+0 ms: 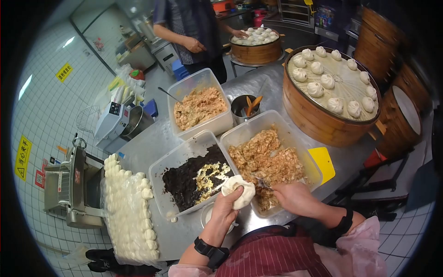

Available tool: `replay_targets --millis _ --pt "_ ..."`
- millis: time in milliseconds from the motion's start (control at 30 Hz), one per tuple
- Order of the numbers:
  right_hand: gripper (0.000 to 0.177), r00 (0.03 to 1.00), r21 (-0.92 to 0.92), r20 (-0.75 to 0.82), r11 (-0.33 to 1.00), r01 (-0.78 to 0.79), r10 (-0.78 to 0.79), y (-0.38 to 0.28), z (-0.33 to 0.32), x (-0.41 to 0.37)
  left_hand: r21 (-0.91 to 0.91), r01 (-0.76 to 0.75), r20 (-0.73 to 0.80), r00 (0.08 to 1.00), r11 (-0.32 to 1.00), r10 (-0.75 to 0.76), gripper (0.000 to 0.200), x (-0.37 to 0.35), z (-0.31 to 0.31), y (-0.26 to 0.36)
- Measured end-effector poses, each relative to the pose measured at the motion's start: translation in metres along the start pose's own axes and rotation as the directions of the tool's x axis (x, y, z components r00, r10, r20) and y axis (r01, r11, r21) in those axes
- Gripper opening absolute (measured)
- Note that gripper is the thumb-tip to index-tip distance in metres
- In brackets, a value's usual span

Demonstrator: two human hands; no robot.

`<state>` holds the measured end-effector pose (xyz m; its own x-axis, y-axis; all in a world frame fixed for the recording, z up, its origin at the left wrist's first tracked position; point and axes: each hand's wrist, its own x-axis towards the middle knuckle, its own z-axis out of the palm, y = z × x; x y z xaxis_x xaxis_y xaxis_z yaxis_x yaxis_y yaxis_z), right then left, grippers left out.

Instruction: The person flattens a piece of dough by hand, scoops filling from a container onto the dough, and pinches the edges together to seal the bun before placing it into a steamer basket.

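Observation:
My left hand (222, 208) holds a round, flattened dough wrapper (239, 192) between thumb and fingers, its pale face turned up. My right hand (295, 198) is closed round a metal utensil (264, 183) whose tip dips into chopped meat filling (270, 154); its exact shape is hidden in the meat. That filling lies in a clear plastic bin (303, 148), directly under my right hand. Just beyond my left hand, another bin (157, 166) holds dark filling (182, 177) with a yellowish patch. A small white bowl (206, 216) sits partly hidden behind my left wrist.
Rows of dough pieces (131, 207) lie under plastic at left, near a dough-rolling machine (83, 189). A third filling bin (221, 117), a metal pot (240, 105) and a yellow scraper (323, 164) surround the bins. Filled buns stand in a bamboo steamer (304, 115). Another person (189, 37) stands beyond.

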<state>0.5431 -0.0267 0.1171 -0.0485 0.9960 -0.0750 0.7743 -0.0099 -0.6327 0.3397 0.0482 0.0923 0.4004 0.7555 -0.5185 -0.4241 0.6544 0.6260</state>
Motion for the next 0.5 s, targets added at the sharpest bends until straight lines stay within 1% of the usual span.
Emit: replay_targets --millis 67,133,200,233,300,333,400,433,467,500 --pt "0.02 1.0 0.021 0.022 1.0 -0.018 0.017 -0.003 -0.001 -0.002 -0.017 0.02 -0.021 1.0 1.0 -0.02 0.033 0.001 0.002 0.0" --pt "0.021 0.998 0.045 0.043 0.998 -0.04 0.039 -0.003 -0.003 -0.003 -0.011 0.018 -0.01 1.0 1.0 -0.018 0.032 0.004 -0.002 -0.001" --pt "0.021 0.997 0.106 0.062 0.993 -0.047 0.041 -0.003 -0.003 -0.004 -0.007 0.015 0.0 1.0 1.0 -0.015 0.032 0.004 -0.003 -0.002" --pt "0.021 0.997 0.107 0.06 0.993 -0.047 0.041 -0.002 -0.001 -0.005 0.0 0.018 0.0 1.0 1.0 -0.018 0.034 0.003 -0.003 -0.002" --pt "0.023 0.998 0.212 0.03 0.975 -0.059 0.054 0.003 0.006 -0.006 0.011 0.019 0.001 1.0 1.0 -0.019 0.037 0.002 -0.003 -0.001" --pt "0.023 0.998 0.214 0.026 0.975 -0.06 0.056 0.006 0.007 -0.005 0.012 0.018 0.006 1.0 1.0 -0.018 0.036 0.002 -0.003 -0.002" --pt "0.023 0.994 0.326 0.078 0.941 -0.093 0.071 0.013 0.009 -0.004 0.016 0.019 0.013 1.0 1.0 -0.019 0.036 0.004 -0.004 -0.003" --pt "0.023 0.995 0.328 0.074 0.94 -0.094 0.074 0.019 0.009 0.0 0.021 0.013 0.005 1.0 1.0 -0.014 0.035 0.005 -0.006 -0.003" --pt "0.022 0.955 0.515 0.224 0.809 -0.284 0.193 0.026 0.009 0.005 0.027 0.008 -0.001 1.0 1.0 -0.008 0.034 0.006 -0.007 -0.002" --pt "0.022 0.882 0.641 0.39 0.61 -0.465 0.263 0.03 0.006 0.007 0.032 0.011 0.004 1.0 0.999 -0.011 0.034 0.006 -0.006 0.0"
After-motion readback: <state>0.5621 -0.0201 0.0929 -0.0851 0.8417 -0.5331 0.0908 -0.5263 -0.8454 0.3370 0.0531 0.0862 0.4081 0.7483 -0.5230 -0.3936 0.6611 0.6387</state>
